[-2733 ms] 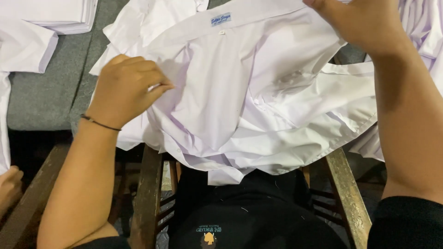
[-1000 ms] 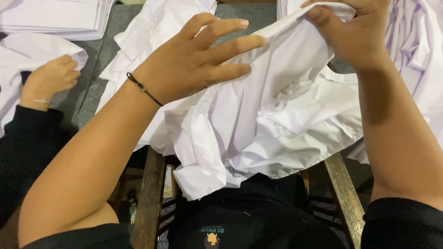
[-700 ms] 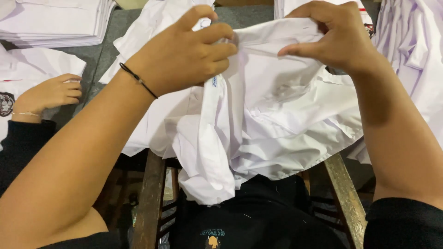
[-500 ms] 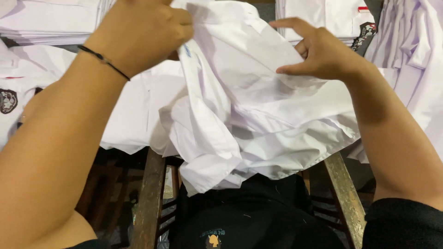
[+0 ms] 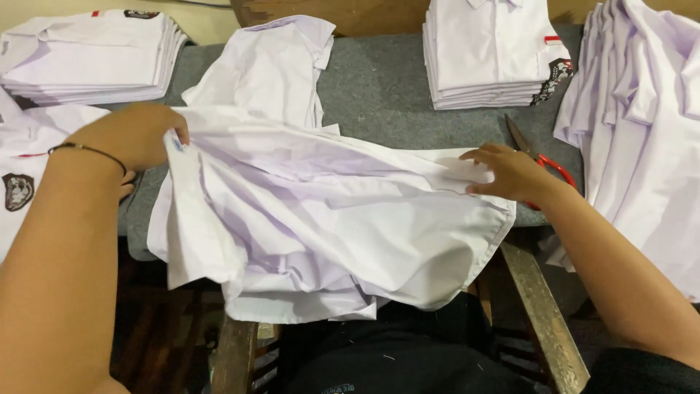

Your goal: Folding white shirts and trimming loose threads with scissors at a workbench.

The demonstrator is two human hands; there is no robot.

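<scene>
At the far left of the table (image 5: 379,87), note the stack of folded white shirts (image 5: 91,58) and, below it, a flat shirt with a dark badge (image 5: 22,186). These appear finished or set aside.

Your left hand (image 5: 135,135) is closed on the left edge of the loose white shirt (image 5: 328,219), pinching the cloth between thumb and fingers near a small blue tag. A thin dark bracelet (image 5: 87,149) sits on that wrist.

The loose shirt lies spread across the near edge of the table, on the grey felt cover, with its lower part hanging over the edge toward your lap. It is stretched between both hands but remains creased and bunched. Judged from this, the shirt is laid out but not yet smoothed or folded.

Behind it lies another unfolded white shirt (image 5: 270,66), flat on the felt and partly under the one you hold.

Your right hand (image 5: 510,171) rests on the right edge of the shirt, fingers together and pressed flat on the cloth. Red-handled scissors (image 5: 539,157) lie just beside and partly under this hand.

Further right, a second stack of folded shirts (image 5: 492,51) stands at the back, and a pile of unfolded white shirts (image 5: 642,131) drapes over the right side. That pile suggests work still outstanding.
</scene>
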